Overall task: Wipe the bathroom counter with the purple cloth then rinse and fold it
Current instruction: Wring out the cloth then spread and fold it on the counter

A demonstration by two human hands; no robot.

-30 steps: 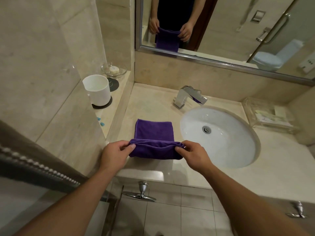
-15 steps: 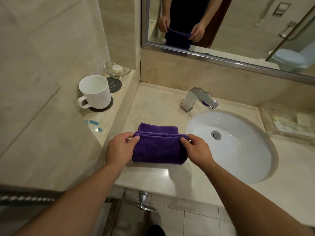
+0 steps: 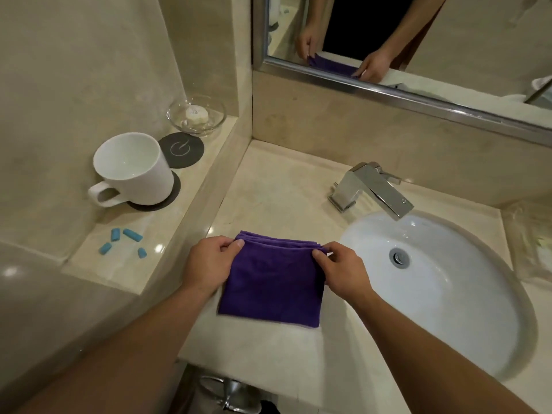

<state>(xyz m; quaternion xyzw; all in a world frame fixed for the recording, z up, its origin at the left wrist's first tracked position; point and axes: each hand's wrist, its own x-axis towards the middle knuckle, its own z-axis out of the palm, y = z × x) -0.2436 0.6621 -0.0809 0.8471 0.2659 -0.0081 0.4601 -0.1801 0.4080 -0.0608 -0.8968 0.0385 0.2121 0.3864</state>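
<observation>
The purple cloth [image 3: 273,282] lies folded into a small square on the beige bathroom counter [image 3: 277,189], just left of the white sink [image 3: 448,294]. Its layered edges show along the far side. My left hand [image 3: 209,264] pinches the cloth's far left corner between thumb and fingers. My right hand [image 3: 340,270] pinches the far right corner, close to the sink's rim. Both hands rest on the cloth and press it to the counter.
A chrome faucet [image 3: 370,189] stands behind the sink. On the raised ledge at left sit a white mug [image 3: 134,168] on a dark coaster, a glass soap dish [image 3: 195,115] and several small blue pieces [image 3: 122,240]. A mirror [image 3: 418,40] hangs behind; a clear tray [image 3: 534,246] lies far right.
Both hands carried the near edge of the cloth over to its far edge, folding it in half. The cloth now lies flat as a smaller square. The camera moved closer.
</observation>
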